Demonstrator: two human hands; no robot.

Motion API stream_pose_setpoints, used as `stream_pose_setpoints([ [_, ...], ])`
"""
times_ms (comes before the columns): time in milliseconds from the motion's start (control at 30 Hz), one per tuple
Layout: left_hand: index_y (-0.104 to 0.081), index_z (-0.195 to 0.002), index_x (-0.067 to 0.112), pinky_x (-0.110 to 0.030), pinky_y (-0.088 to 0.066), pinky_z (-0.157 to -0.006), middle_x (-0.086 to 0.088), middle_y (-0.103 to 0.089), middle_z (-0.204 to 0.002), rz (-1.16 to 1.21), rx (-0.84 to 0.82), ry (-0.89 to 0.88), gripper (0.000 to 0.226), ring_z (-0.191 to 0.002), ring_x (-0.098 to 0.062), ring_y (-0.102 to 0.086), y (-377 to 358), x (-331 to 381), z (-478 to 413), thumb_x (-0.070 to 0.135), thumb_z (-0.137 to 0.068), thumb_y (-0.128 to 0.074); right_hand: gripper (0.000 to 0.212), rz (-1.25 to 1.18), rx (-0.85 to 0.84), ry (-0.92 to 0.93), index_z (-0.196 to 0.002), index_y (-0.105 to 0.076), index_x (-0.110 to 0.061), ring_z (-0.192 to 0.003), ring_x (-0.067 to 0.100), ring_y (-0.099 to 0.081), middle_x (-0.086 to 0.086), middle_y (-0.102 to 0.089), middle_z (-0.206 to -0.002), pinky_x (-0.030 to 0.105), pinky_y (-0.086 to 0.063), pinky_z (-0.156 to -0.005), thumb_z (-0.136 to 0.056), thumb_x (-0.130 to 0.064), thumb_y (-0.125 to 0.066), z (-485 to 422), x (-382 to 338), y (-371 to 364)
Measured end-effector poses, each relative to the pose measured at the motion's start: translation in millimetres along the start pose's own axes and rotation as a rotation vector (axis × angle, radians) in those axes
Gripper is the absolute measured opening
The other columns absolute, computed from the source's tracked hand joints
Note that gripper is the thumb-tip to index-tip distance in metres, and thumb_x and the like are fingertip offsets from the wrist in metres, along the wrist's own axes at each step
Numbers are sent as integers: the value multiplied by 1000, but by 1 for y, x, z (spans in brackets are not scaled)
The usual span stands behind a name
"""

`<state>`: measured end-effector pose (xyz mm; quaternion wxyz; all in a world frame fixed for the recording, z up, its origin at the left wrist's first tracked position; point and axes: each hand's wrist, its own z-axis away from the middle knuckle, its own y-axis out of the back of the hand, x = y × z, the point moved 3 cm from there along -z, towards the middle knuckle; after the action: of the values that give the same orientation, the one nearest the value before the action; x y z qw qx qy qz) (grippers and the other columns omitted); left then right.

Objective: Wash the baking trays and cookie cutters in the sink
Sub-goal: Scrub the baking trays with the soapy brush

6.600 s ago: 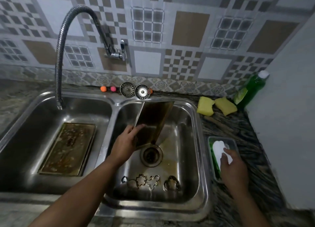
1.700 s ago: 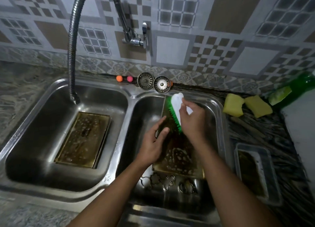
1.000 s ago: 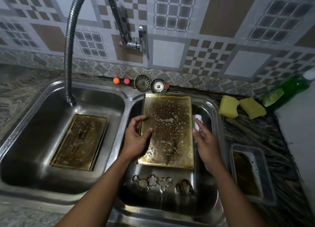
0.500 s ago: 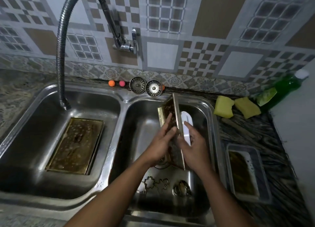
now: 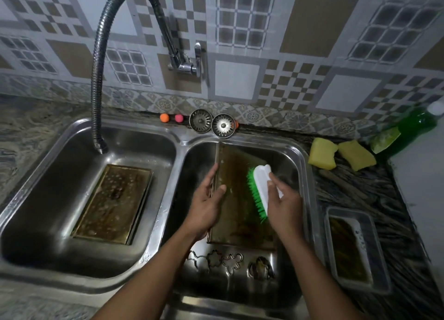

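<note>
In the right sink basin [image 5: 298, 166] a greasy baking tray [image 5: 236, 214] lies tilted, its left edge raised. My left hand [image 5: 206, 207] grips that left edge. My right hand [image 5: 284, 205] holds a white scrub brush with green bristles [image 5: 259, 192], bristles against the tray's face. A second soapy tray [image 5: 113, 204] lies flat in the left basin. Several metal cookie cutters [image 5: 228, 263] rest on the right basin floor, near the front.
A flexible tap [image 5: 98, 79] hangs over the left basin. Two drain strainers [image 5: 212, 122] sit on the back ledge. Two yellow sponges [image 5: 341, 152], a green detergent bottle [image 5: 408, 127] and a grey container of murky liquid [image 5: 355, 247] stand on the counter to the right.
The tray stood on edge half a second ago and now faces up, tilted. The brush has come round from behind it onto its face. My left hand still holds the edge.
</note>
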<state>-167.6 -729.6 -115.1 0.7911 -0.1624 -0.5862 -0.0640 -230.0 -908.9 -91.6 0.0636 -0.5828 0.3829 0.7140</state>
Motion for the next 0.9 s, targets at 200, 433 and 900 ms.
stream_pose_setpoints([
  [200, -41, -149, 25, -38, -47, -106, 0, -59, -140, 28, -2, 13, 50, -128, -17, -57, -19, -2, 0, 7, -102, -47, 29, -55, -14, 89, -125, -67, -17, -105, -1, -59, -8, -67, -120, 12, -44, -84, -98, -23, -56, -16, -49, -28],
  [433, -42, -145, 29, -18, -51, -90, 15, -69, -120, -16, 99, -24, 48, -115, -2, -63, -2, 5, 1, 5, -103, -44, 26, 32, 10, 78, -120, -70, -21, -105, 6, -64, -5, -71, -116, 14, -46, -80, -97, -27, -59, 15, -9, -10],
  [900, -43, -147, 19, -19, -50, -91, 7, -66, -126, -40, 119, -165, 44, -112, -5, -64, -2, 31, -14, 7, -104, -43, 25, -116, -18, 195, -120, -70, -17, -102, -13, -60, -15, -66, -114, 3, -42, -84, -96, -20, -61, 15, -43, -19],
])
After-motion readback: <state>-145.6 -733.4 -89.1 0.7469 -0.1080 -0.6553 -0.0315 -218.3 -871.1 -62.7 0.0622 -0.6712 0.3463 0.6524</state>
